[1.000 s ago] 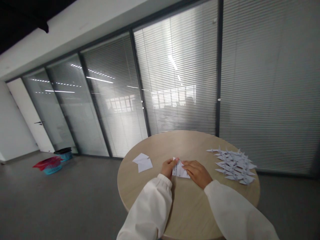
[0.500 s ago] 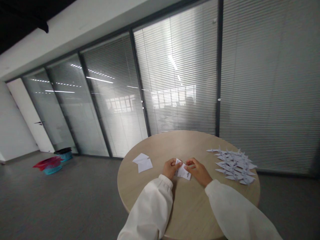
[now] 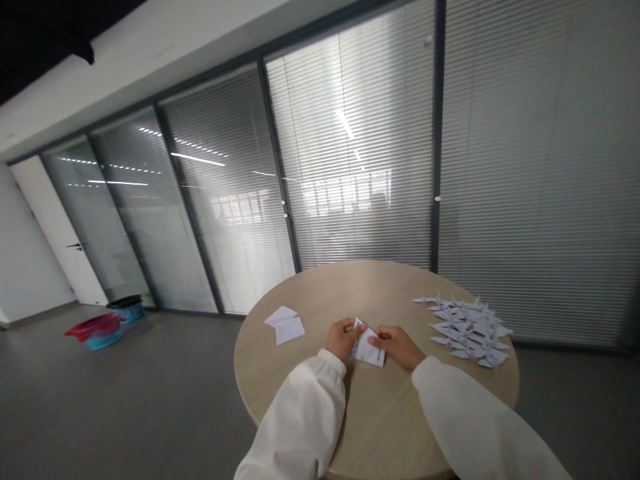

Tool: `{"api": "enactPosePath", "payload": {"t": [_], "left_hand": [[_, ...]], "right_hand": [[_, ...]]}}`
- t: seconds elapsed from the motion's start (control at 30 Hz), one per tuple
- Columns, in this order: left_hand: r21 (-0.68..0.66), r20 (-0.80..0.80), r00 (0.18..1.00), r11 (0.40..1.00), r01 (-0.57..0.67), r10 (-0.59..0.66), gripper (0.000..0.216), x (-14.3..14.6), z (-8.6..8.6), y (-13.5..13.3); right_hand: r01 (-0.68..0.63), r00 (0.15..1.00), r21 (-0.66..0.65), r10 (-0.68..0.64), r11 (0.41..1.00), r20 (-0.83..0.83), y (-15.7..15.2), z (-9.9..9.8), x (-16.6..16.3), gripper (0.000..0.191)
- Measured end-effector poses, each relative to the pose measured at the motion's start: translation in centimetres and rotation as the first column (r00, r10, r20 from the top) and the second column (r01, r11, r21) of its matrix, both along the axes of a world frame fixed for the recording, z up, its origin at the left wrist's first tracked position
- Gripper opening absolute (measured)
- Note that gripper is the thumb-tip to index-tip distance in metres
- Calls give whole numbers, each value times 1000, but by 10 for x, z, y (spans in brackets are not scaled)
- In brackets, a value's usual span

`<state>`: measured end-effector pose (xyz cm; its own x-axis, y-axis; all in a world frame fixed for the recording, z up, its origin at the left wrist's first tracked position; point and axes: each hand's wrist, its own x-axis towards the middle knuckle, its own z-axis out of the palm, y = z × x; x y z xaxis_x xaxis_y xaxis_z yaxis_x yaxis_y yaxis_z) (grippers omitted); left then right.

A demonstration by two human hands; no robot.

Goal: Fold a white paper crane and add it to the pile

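A small folded white paper (image 3: pixel 369 347) with faint print is held just above the round wooden table (image 3: pixel 310 380). My left hand (image 3: pixel 341 337) pinches its left edge with curled fingers. My right hand (image 3: pixel 397 345) pinches its right side, thumb on top. Both arms wear white sleeves. Two flat white sheets (image 3: pixel 287 325) lie on the table to the left of my hands. A cluster of several folded paper cranes (image 3: pixel 467 328) lies to the right.
Behind the table runs a glass wall with closed blinds (image 3: pixel 350 167). On the grey floor at far left stand a red and blue basket (image 3: pixel 99 330) and a dark bin (image 3: pixel 125 307), near a white door (image 3: pixel 60 233).
The paper went from lying pressed flat on the table to being pinched and lifted slightly between both hands. My right hand has shifted from flat on it to a pinch.
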<state>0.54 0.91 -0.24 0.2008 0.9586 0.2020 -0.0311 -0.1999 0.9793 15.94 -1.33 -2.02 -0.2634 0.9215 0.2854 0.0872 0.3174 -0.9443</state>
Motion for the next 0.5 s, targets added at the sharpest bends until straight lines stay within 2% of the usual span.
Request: {"api": "enactPosePath", "payload": {"t": [0.27,0.5], "left_hand": [[21,-9,999,998,-53,54,34,0,3,-2],[45,4,999,998,-43,43,34,-1,5,-4]], "right_hand": [[5,1000,-12,-4,1000,16,4,-6,1,36],[19,999,-9,-19,1000,39,4,-6,2,35]]}}
